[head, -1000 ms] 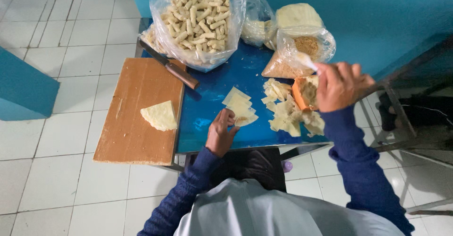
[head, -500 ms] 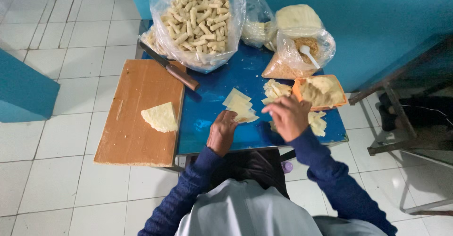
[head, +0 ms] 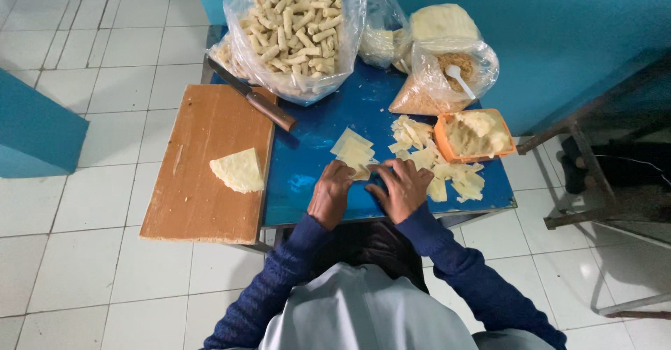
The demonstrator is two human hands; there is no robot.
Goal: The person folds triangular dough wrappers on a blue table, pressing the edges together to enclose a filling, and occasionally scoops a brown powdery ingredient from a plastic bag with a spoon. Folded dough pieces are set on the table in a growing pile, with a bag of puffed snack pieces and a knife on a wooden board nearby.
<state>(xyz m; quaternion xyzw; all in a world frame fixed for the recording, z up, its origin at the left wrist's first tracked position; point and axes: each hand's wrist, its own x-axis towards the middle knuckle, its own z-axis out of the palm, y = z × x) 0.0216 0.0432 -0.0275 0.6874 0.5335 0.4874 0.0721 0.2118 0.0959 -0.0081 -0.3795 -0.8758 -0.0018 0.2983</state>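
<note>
Both hands meet at the table's (head: 307, 175) near edge, left hand (head: 331, 193) and right hand (head: 401, 189) curled together over one wrapper (head: 363, 173), fingers bent as if rolling it; the grip itself is hidden. The wrapper stack (head: 351, 147) lies just beyond, and the filling tub (head: 475, 134) sits to the right within reach. A second ago the right hand was at the tub; it has come back.

White floor tiles (head: 91, 56) surround a small blue table (head: 314, 147). A blue wall (head: 545, 28) rises behind it, and a dark metal frame (head: 601, 182) stands alongside.
</note>
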